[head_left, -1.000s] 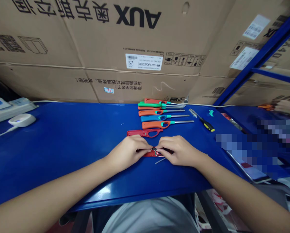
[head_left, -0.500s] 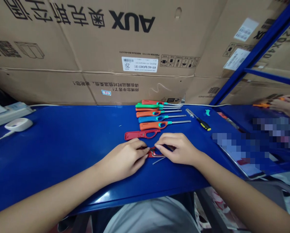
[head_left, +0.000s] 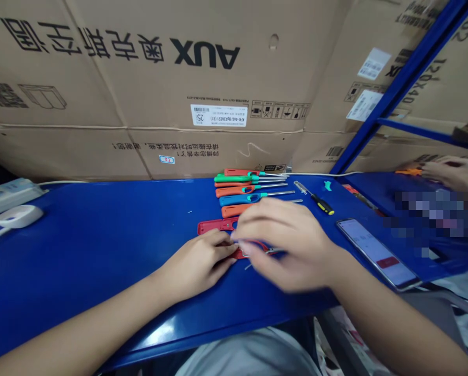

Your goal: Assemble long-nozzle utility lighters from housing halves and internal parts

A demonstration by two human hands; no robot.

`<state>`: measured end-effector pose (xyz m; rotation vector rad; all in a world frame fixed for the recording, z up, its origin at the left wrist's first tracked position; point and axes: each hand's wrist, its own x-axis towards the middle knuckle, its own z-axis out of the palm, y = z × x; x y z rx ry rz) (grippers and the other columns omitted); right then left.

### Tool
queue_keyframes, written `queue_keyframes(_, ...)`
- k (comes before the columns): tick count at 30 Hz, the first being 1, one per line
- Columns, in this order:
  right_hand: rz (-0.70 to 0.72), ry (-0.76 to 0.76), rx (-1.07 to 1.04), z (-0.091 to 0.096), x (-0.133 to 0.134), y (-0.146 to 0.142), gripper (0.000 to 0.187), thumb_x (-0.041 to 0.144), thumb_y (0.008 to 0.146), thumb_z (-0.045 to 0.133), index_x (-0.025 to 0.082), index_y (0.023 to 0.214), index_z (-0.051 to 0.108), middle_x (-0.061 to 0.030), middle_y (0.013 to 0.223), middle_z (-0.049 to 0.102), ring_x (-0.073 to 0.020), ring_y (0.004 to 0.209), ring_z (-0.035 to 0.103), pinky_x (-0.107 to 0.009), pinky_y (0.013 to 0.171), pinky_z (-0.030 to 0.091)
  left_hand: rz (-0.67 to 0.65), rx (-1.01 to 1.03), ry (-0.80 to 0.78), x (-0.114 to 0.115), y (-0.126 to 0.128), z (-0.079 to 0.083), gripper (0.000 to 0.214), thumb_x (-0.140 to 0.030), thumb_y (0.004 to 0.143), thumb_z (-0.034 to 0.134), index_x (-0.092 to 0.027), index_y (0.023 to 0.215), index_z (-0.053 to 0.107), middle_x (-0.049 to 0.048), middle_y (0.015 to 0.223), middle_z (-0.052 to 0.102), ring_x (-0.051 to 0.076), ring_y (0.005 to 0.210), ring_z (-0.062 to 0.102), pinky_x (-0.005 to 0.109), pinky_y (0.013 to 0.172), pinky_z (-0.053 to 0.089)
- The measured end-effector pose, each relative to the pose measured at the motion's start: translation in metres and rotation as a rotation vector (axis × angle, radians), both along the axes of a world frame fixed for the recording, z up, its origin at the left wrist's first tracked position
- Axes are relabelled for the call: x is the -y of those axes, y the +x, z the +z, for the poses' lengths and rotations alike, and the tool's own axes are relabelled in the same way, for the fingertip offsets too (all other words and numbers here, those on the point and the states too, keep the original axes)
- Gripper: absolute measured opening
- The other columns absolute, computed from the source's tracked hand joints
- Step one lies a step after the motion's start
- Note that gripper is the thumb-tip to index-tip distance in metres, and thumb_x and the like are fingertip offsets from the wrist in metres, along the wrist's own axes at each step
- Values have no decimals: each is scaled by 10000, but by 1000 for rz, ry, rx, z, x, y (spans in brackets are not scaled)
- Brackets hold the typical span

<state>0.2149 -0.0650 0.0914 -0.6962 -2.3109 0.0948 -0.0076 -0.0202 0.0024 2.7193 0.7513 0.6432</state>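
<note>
My left hand (head_left: 205, 263) pinches the near end of a red lighter casing (head_left: 240, 254) lying on the blue table. Metal parts and a thin rod show at this casing, partly covered by fingers. Above it hovers my right hand (head_left: 287, 243), smeared by motion; whether its fingertips hold anything cannot be made out. A second red casing half (head_left: 214, 226) lies just behind, its right part hidden by my right hand. Farther back sits a row of several long-nosed lighters, among them a blue lighter (head_left: 234, 199) and an orange lighter (head_left: 230, 211).
To the right lie a black-and-yellow screwdriver (head_left: 322, 203), a small turquoise piece (head_left: 327, 186) and a phone (head_left: 377, 253). A white round device (head_left: 21, 216) and a power strip (head_left: 12, 196) are at left. Another person's hand (head_left: 449, 172) is at far right, near an orange object.
My right hand has lifted from the red casing and swung over it, now covering part of the lighters behind. My left hand keeps its grip. The view has shifted slightly.
</note>
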Motion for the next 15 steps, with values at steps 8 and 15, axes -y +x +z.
queue_keyframes(8,-778,-162,451,-30,-108,61,279,298,920,555,188,1145,678,-148,1275,602,-339,1235,518,-511,1031,421,26,-41,-42,-4,-1,-1,293,-223,982,514,-194,1198,709,96,1117,683,222,1010,663,346,882,570)
queue_keyframes(15,-1553,-692,379,-29,-151,150,545,306,872,602,156,1392,531,-262,1476,373,-440,1361,391,-566,1037,392,46,-40,-25,-8,-2,-3,304,-234,970,518,-207,1211,702,87,1135,688,226,1024,666,359,897,570)
